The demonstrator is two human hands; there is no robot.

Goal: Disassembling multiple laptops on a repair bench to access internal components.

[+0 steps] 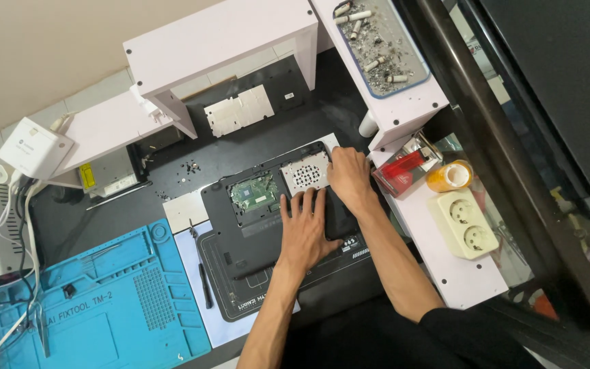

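The opened laptop (pixel 274 212) lay underside-up on a black mat (pixel 240 301), and the left hand (pixel 303 229) was pressed flat on it, fingers spread, gripping nothing, probably steadying it, while the right hand (pixel 349 176) curled over the far corner, its hold hidden from me.

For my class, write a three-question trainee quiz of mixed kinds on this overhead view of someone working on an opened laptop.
1. True or false: both hands rest on the opened laptop.
2. Multiple choice: what lies left of the laptop on the desk? A. a blue work mat B. a red toolbox C. a keyboard
3. Fill in: the white double ____ lies on the white shelf at the right.

Key
1. True: the left hand lies flat on the black base, and the right hand sits at its far corner beside the perforated metal plate.
2. A, the blue work mat.
3. socket, near a yellow tape roll.
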